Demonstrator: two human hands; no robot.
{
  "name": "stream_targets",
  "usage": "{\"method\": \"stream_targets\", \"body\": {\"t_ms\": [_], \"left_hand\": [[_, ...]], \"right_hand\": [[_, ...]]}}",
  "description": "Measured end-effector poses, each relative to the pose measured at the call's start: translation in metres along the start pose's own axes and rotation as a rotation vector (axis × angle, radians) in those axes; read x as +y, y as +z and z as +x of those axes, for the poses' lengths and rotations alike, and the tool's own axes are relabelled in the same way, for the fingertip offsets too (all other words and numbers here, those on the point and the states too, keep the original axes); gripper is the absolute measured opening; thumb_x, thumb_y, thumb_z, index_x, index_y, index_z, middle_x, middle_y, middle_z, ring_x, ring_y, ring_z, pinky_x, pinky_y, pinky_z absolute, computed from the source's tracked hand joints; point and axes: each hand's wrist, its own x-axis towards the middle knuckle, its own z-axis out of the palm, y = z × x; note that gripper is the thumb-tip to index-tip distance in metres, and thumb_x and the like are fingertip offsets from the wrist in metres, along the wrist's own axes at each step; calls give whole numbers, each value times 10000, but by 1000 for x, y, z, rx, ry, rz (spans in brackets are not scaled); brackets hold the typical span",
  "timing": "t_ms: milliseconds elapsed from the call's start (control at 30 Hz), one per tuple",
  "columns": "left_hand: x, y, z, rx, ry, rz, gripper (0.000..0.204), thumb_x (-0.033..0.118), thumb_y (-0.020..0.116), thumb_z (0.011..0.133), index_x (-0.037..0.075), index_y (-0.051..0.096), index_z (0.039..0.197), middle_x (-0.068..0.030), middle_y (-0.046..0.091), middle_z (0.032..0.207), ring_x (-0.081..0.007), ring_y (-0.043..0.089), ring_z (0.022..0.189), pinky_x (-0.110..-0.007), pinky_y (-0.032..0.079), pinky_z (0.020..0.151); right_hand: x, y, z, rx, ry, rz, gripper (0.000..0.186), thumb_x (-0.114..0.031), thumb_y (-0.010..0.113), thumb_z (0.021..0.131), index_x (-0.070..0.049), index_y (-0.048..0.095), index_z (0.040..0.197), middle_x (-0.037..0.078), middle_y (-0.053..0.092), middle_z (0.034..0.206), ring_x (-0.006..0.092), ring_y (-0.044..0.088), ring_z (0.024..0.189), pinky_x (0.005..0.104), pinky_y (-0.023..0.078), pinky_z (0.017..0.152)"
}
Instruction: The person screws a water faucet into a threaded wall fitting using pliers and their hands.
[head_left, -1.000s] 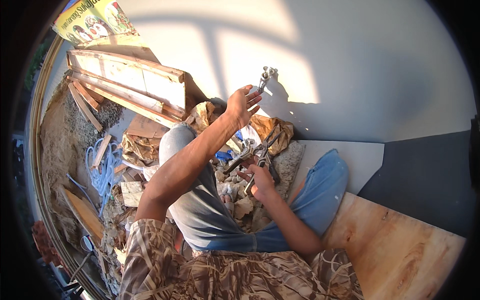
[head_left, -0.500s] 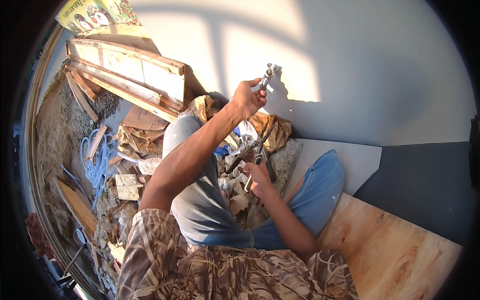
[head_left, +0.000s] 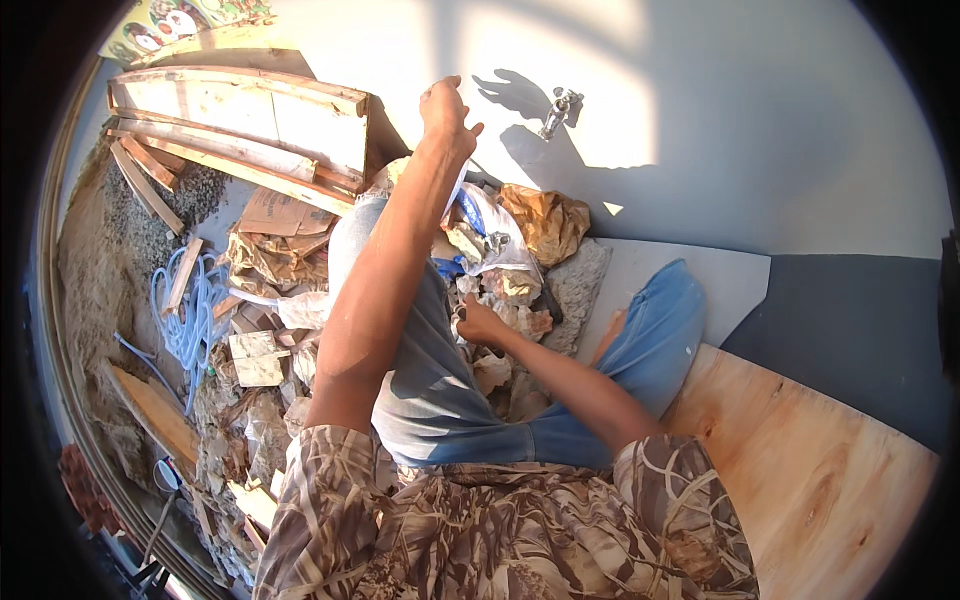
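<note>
A chrome tap sticks out from the pale wall, tilted, with no hand on it. My left hand is raised to the left of the tap, fingers apart and holding nothing; its shadow falls on the wall next to the tap. Low between my knees, my right hand is closed around the pliers, of which just a dark bit shows by the fingers. Beyond that hand, a small metal piece rests on a white plastic bag.
Rubble, crumpled brown paper and a rough stone block lie below the tap. Coiled blue hose and wood strips are at left, near a long wooden frame. A plywood sheet lies at right.
My left hand has let go of the tap and moved up and left. The right hand has moved slightly left with the pliers, which now barely show. The view has shifted a little.
</note>
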Motion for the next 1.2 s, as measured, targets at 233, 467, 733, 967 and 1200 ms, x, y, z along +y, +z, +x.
{"method": "stream_targets", "body": {"t_ms": [233,467,733,967,1200], "left_hand": [[46,-27,-4,70,143,-97,482,218,597,901,91,436,1337,-33,619,1101,-180,545,1113,-504,315,1015],[42,-39,5,-4,209,119,841,202,700,818,62,236,1505,-196,394,1460,-329,315,1401,-605,197,1112],[31,-23,4,-159,206,115,861,177,679,814,61,204,1523,-236,182,1566,-429,103,1462,-605,159,1137],[36,-28,1,-142,189,85,773,167,627,846,43,247,1507,-214,207,1561,-423,144,1454,-586,190,1137],[55,-31,-40,-348,185,-54,659,179,489,946,-12,188,1500,-248,205,1536,-432,145,1448,-590,171,1162]], "right_hand": [[0,49,56,156,-60,-540,656,-426,617,874,-127,382,1408,203,545,1213,364,551,1149,464,462,923],[14,56,56,238,-164,-515,515,-150,533,858,-104,481,1369,166,529,1158,349,508,1142,433,432,955],[2,22,57,132,-177,-600,340,-350,553,886,-133,646,1130,166,659,1020,336,658,933,457,528,778],[34,-29,77,543,-115,-290,289,-316,600,827,-53,643,712,199,670,740,400,656,713,490,515,683],[107,-101,107,670,56,-343,233,-140,577,845,-83,625,1066,149,656,1062,360,614,1013,472,490,855]]}}
